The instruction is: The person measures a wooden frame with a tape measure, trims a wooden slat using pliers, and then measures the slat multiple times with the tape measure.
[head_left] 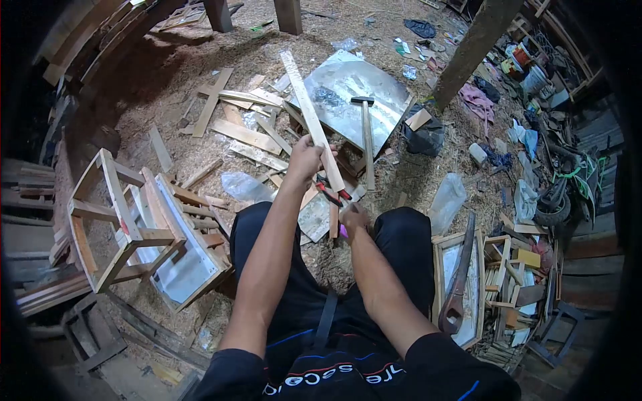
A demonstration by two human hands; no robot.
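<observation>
A long pale wooden board [304,100] slants up and away, with my left hand [306,160] closed around its lower part. My right hand [354,217] is lower and to the right, near the board's bottom end; it is blurred, and its fingers cannot be made out. Red-and-black handled pliers [328,192] show between the hands, partly hidden by the board. Beyond my hands, a hammer [367,134] lies on a metal-topped block [341,80], its handle pointing toward me.
A wooden frame [124,220] stands at the left beside a tray-like panel [194,254]. A hand saw [460,281] lies on a framed panel [476,314] at the right. Wood offcuts [247,136] litter the ground ahead. A post [471,57] leans at the upper right.
</observation>
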